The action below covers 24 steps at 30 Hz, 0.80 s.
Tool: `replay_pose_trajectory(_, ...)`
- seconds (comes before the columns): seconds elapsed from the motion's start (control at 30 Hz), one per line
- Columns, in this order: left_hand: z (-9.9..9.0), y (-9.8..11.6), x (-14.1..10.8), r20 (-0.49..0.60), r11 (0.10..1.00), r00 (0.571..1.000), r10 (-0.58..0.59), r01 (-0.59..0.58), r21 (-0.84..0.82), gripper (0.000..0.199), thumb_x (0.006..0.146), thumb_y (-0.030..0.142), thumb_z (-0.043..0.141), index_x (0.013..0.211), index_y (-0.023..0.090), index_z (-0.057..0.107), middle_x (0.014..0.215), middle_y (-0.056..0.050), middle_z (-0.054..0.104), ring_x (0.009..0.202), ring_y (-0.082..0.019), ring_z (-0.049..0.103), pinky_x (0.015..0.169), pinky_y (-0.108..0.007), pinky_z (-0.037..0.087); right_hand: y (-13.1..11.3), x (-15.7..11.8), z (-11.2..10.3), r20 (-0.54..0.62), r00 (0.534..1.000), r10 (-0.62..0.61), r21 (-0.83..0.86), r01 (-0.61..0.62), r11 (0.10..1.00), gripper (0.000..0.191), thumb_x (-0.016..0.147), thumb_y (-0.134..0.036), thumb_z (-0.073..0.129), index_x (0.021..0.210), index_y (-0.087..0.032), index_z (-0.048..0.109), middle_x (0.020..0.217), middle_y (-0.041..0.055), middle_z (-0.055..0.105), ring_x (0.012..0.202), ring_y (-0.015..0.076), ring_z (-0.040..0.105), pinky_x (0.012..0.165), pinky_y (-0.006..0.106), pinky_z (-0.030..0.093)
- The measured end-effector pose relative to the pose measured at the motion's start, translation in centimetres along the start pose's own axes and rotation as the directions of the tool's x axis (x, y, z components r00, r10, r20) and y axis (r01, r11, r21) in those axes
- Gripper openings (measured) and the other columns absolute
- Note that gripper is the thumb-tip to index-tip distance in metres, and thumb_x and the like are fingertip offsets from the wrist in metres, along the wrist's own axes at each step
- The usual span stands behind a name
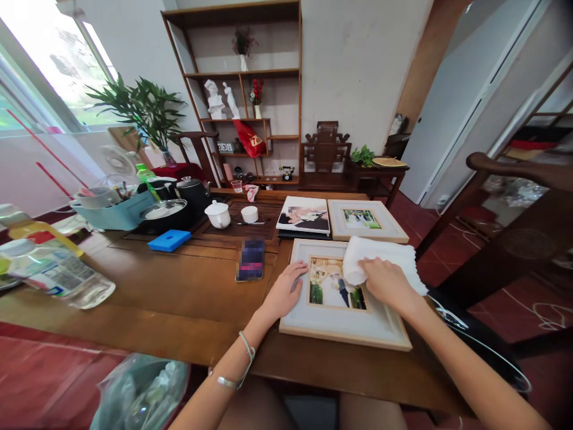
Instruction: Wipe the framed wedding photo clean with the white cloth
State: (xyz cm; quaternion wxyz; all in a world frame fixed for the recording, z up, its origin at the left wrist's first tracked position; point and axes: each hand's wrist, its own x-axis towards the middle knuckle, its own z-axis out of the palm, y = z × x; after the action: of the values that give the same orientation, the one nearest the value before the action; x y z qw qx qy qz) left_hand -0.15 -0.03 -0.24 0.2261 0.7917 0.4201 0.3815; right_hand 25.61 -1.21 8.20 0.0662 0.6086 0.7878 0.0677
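Note:
A framed photo (290,325) with a pale wood edge and wide white mat lies flat at the table's front right. Its left side is under my left hand (286,289), whose fingers stretch out onto the mat. My right hand (387,283) grips a white cloth (394,254) that rests over the photo's upper right part and hangs past the frame's right edge. Behind lies a second framed photo (389,221) of the same style. Beside that one is a photo album (302,218) with a picture cover, stacked on something dark. A phone (250,260) lies to the left.
On the wooden table (192,310) stand a white lidded cup (218,215), a small white cup (249,214), a dark kettle (190,190), a blue box (169,240) and clear bottles (67,280). A lined trash bin (147,391) is below left. A dark chair (510,239) stands right.

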Motion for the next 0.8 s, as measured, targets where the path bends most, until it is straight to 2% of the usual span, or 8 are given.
replay_pose_trajectory(0.1,0.0,0.0,0.0,0.007,1.000,1.000,-0.005,0.005,0.013,0.038,0.085,0.006,0.044,0.118,0.015,0.062,0.132,-0.015,0.057,0.131,-0.025,0.047,0.113,-0.050,0.034,-2.9,-2.5,-1.6,0.062,0.990,-0.123,0.034,0.121,0.992,0.040,0.073,0.000,0.041,0.097,-0.012,0.070,0.094,0.0159,0.071,0.088,0.0303,0.066,0.070,0.036,0.046)
replay_pose_trajectory(0.17,-0.1,0.0,0.0,0.010,1.000,1.000,-0.003,0.002,0.016,0.038,0.085,0.005,0.044,0.118,0.015,0.062,0.132,-0.014,0.057,0.130,-0.025,0.047,0.113,-0.050,0.035,-4.4,-4.2,-2.8,0.129,0.939,-0.319,0.142,0.301,0.943,0.039,0.072,-0.003,0.044,0.099,-0.015,0.070,0.092,0.0140,0.071,0.088,0.0288,0.065,0.072,0.035,0.045)
replay_pose_trajectory(0.27,-0.1,0.0,0.0,0.005,1.000,1.000,0.002,-0.002,0.014,0.039,0.085,0.005,0.044,0.117,0.017,0.062,0.131,-0.013,0.058,0.130,-0.024,0.047,0.113,-0.050,0.035,-5.2,-5.5,-3.8,0.114,0.877,-0.467,0.297,0.418,0.858,0.040,0.069,-0.007,0.048,0.101,-0.019,0.070,0.095,0.0105,0.072,0.091,0.0278,0.065,0.076,0.035,0.045)
replay_pose_trajectory(0.4,0.0,-0.1,0.0,0.004,1.000,1.000,0.004,-0.004,0.005,0.038,0.085,0.006,0.044,0.116,0.017,0.062,0.131,-0.013,0.058,0.130,-0.024,0.047,0.113,-0.050,0.034,-3.8,-3.4,-2.0,-0.006,0.935,-0.355,0.314,0.339,0.887,0.062,0.068,0.003,0.041,0.118,-0.023,0.066,0.120,0.0075,0.067,0.115,0.0259,0.058,0.091,0.037,0.044)
replay_pose_trajectory(0.5,0.0,-0.2,0.0,0.009,1.000,1.000,0.001,-0.001,0.008,0.037,0.086,0.007,0.043,0.117,0.017,0.062,0.130,-0.013,0.058,0.130,-0.024,0.048,0.113,-0.051,0.034,-1.6,-0.3,0.9,-0.134,0.971,-0.198,0.126,0.215,0.968,0.067,0.072,0.007,0.036,0.128,-0.021,0.060,0.139,0.0098,0.053,0.132,0.0318,0.041,0.105,0.049,0.032)
replay_pose_trajectory(0.57,-0.1,-0.1,0.0,0.019,1.000,1.000,-0.004,0.003,0.017,0.038,0.087,0.007,0.043,0.118,0.016,0.061,0.131,-0.013,0.058,0.130,-0.024,0.047,0.113,-0.050,0.034,-0.1,1.3,2.4,-0.207,0.968,-0.139,0.027,0.148,0.989,0.066,0.076,0.008,0.034,0.131,-0.021,0.058,0.142,0.0093,0.049,0.134,0.0329,0.038,0.108,0.050,0.028)
replay_pose_trajectory(0.7,0.0,-0.1,0.0,0.016,1.000,1.000,-0.003,0.003,0.021,0.039,0.087,0.007,0.043,0.119,0.017,0.061,0.132,-0.013,0.057,0.130,-0.023,0.047,0.113,-0.049,0.035,0.9,1.7,3.1,-0.255,0.965,-0.058,-0.087,0.036,0.996,0.059,0.081,0.004,0.037,0.133,-0.018,0.055,0.137,0.0133,0.054,0.128,0.0330,0.045,0.104,0.045,0.032)
replay_pose_trajectory(0.8,0.0,-0.1,0.0,0.009,1.000,1.000,0.006,-0.006,0.016,0.039,0.087,0.006,0.043,0.118,0.018,0.061,0.132,-0.013,0.057,0.130,-0.023,0.047,0.113,-0.050,0.035,-0.7,0.3,1.4,-0.146,0.988,-0.040,-0.112,0.024,0.993,0.049,0.080,0.001,0.040,0.124,-0.011,0.060,0.114,0.0191,0.066,0.108,0.0327,0.059,0.090,0.041,0.042)
